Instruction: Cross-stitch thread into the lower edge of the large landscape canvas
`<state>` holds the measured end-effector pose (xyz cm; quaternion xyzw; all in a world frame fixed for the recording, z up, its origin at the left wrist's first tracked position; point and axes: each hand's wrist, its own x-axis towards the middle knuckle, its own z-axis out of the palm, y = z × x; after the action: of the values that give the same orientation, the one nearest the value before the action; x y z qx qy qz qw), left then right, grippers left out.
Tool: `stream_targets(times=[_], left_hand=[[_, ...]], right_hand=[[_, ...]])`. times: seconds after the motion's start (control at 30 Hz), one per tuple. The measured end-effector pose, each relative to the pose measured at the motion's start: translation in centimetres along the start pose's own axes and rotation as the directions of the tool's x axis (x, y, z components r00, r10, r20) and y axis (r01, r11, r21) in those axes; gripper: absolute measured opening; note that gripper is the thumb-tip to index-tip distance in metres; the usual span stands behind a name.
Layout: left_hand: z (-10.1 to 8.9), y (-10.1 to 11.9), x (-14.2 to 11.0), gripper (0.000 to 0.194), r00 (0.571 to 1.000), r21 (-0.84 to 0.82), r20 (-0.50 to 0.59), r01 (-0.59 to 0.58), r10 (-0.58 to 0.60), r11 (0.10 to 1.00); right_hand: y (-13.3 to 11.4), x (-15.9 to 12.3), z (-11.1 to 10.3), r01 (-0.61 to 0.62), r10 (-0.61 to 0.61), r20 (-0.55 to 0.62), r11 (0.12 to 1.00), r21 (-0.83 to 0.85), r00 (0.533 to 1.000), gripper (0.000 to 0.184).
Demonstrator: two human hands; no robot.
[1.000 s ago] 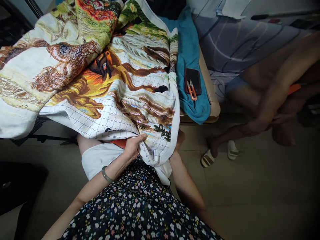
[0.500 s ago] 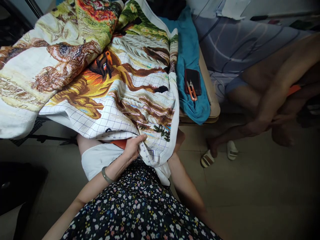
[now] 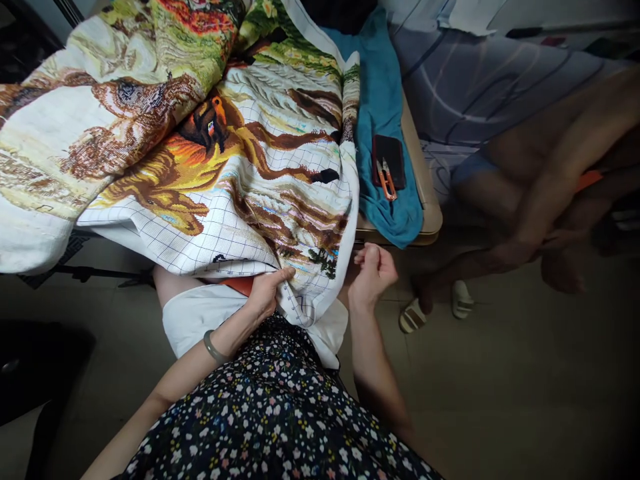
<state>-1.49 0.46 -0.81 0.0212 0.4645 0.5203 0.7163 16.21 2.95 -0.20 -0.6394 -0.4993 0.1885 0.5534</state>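
Observation:
A large cross-stitch cloth (image 3: 185,247) with a blue printed grid and a stitched picture is draped over the surface before me and down onto my lap. My left hand (image 3: 267,290) grips its lower edge, thumb on top and the other fingers underneath. Just right of the cloth's white border is my right hand (image 3: 373,273), raised and apart from it, thumb and fingers pinched together. Whatever may be in that pinch is too small to make out.
On a blue towel (image 3: 387,87) at the right lie orange thread snips (image 3: 387,181) on a dark phone (image 3: 390,157). The towel covers part of a beige padded edge (image 3: 425,193). Farther right sits another person (image 3: 540,193), with white slippers (image 3: 414,317) on the tiled floor.
My right hand has come out from beneath the cloth's right edge and risen beside it, fingers pinched. My left hand keeps its hold, and the cloth's lower right corner has shifted slightly.

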Motion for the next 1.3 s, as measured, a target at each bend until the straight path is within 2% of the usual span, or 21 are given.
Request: stream_targets(times=[0.03, 0.07, 0.1, 0.13, 0.17, 0.2, 0.23, 0.3, 0.37, 0.4, 0.47, 0.53, 0.6, 0.7, 0.77, 0.93, 1.03, 1.1, 1.17, 1.23, 1.3], left_hand=[[0.0, -0.1, 0.1, 0.042, 1.0, -0.001, -0.007, 0.007, -0.007, 1.0], [0.0, -0.1, 0.2, 0.041, 1.0, 0.001, -0.01, 0.012, -0.012, 1.0], [0.0, -0.2, 0.3, 0.04, 1.0, 0.005, -0.006, 0.016, -0.016, 1.0], [0.0, -0.2, 0.3, 0.039, 1.0, 0.008, -0.001, 0.014, -0.014, 1.0], [-0.1, -0.2, 0.3, 0.037, 1.0, 0.01, 0.005, 0.004, -0.004, 1.0], [-0.1, -0.2, 0.2, 0.036, 1.0, 0.009, 0.009, -0.01, 0.01, 1.0], [-0.2, -0.1, 0.2, 0.035, 1.0, 0.009, 0.012, -0.026, 0.026, 1.0], [-0.2, 0.0, 0.0, 0.035, 0.999, 0.011, 0.017, -0.05, 0.05, 0.999], [-0.2, 0.2, -0.1, 0.036, 0.998, 0.021, 0.029, -0.047, 0.046, 0.999], [-0.1, 0.2, -0.2, 0.037, 0.999, 0.026, 0.029, -0.038, 0.037, 0.999], [0.0, 0.3, -0.2, 0.038, 1.0, 0.032, 0.015, -0.016, 0.016, 0.999], [0.1, 0.3, -0.2, 0.037, 1.0, 0.035, -0.005, -0.004, 0.004, 0.999], [0.2, 0.3, -0.2, 0.037, 1.0, 0.035, -0.014, 0.0, 0.0, 0.999], [0.2, 0.2, -0.2, 0.037, 1.0, 0.022, -0.022, -0.007, 0.007, 1.0], [0.1, 0.1, -0.1, 0.039, 0.999, 0.014, -0.033, -0.017, 0.017, 1.0], [0.1, 0.1, -0.1, 0.042, 0.999, 0.002, -0.031, -0.037, 0.037, 0.999], [0.1, 0.1, -0.1, 0.041, 0.999, 0.011, -0.025, -0.032, 0.032, 0.999], [0.1, 0.1, -0.2, 0.038, 1.0, 0.026, -0.019, -0.022, 0.023, 0.999], [0.1, 0.1, -0.2, 0.036, 1.0, 0.032, -0.008, -0.023, 0.023, 0.999], [0.1, 0.1, -0.3, 0.036, 0.999, 0.024, 0.005, -0.04, 0.04, 0.999], [0.2, 0.2, -0.4, 0.036, 0.999, 0.017, 0.014, -0.044, 0.044, 0.999]], right_hand=[[-0.4, -0.3, -0.1, 0.098, -0.098, 0.017, 0.995, -0.026, 0.995, 0.029], [-1.0, -0.6, -0.1, 0.219, -0.214, 0.089, 0.974, -0.053, 0.973, 0.024], [-1.7, -1.0, 0.1, 0.351, -0.331, 0.207, 0.934, -0.064, 0.921, 0.017], [-2.3, -1.5, 0.4, 0.446, -0.4, 0.357, 0.893, -0.054, 0.844, 0.013], [-2.9, -1.9, 0.8, 0.503, -0.433, 0.455, 0.863, -0.039, 0.778, 0.013], [-3.3, -2.4, 1.3, 0.523, -0.44, 0.505, 0.852, -0.026, 0.743, 0.014], [-3.6, -2.7, 1.8, 0.51, -0.433, 0.515, 0.86, -0.008, 0.74, 0.015], [-3.8, -3.1, 2.6, 0.38, -0.369, 0.456, 0.922, 0.071, 0.81, 0.014], [-3.6, -3.1, 2.8, 0.123, -0.213, 0.397, 0.963, 0.239, 0.893, 0.014], [-3.5, -3.0, 2.7, -0.017, -0.124, 0.398, 0.943, 0.333, 0.909, 0.015], [-3.5, -2.6, 2.4, -0.235, -0.002, 0.446, 0.849, 0.474, 0.895, 0.018], [-3.5, -2.2, 1.9, -0.314, 0.028, 0.482, 0.79, 0.526, 0.876, 0.019], [-3.7, -1.9, 1.4, -0.287, 0.035, 0.453, 0.816, 0.501, 0.891, 0.017], [-3.9, -1.8, 1.1, -0.164, 0.049, 0.309, 0.919, 0.359, 0.95, 0.014], [-4.0, -1.7, 1.1, -0.089, 0.022, 0.236, 0.957, 0.276, 0.971, 0.013], [-3.8, -1.3, 0.6, -0.011, -0.041, 0.273, 0.982, 0.187, 0.961, 0.013], [-3.7, -1.3, 0.1, -0.01, -0.023, 0.414, 0.997, 0.078, 0.91, 0.011], [-3.8, -1.5, -0.1, 0.033, -0.038, 0.549, 0.999, 0.02, 0.835, 0.014], [-4.0, -1.9, 0.0, 0.112, -0.082, 0.631, 0.994, -0.007, 0.772, 0.019], [-4.3, -2.4, 0.2, 0.184, -0.129, 0.649, 0.983, -0.018, 0.75, 0.021], [-4.6, -2.7, 0.5, 0.223, -0.152, 0.64, 0.974, -0.03, 0.753, 0.021]])
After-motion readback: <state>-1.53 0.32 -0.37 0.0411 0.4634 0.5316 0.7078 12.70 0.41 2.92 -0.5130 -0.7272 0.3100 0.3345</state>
